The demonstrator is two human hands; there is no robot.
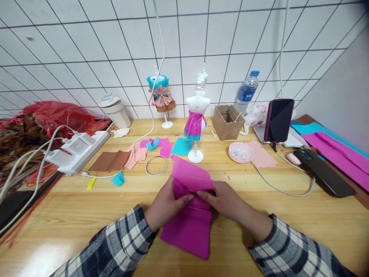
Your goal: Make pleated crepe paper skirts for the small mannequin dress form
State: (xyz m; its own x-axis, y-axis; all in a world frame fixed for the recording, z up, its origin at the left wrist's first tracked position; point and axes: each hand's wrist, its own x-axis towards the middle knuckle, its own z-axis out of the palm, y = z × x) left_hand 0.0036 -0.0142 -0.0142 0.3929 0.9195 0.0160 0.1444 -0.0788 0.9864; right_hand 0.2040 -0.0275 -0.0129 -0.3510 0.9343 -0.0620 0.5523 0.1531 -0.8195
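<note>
A folded sheet of magenta paper (191,175) is held upright between both hands, its lower part hanging down towards the table's near side. My left hand (168,202) grips its left edge, thumb pressed on the middle fold. On the right edge my right hand (223,198) pinches the same fold, the two thumb tips close together. The fingers behind the paper are hidden. Beyond the paper stands a small white mannequin (198,104) wearing a magenta skirt (194,125) with a teal hem. A teal paper piece (181,146) lies beside its base.
Brown paper (111,161), a metal ring (156,166) and a white cable lie left. Behind stand a dressed mannequin (161,94), a cardboard box (227,122) and a bottle (247,90). Right are a pink bowl (241,152), phones (278,120) and coloured sheets (334,150). A power strip (86,152) sits left.
</note>
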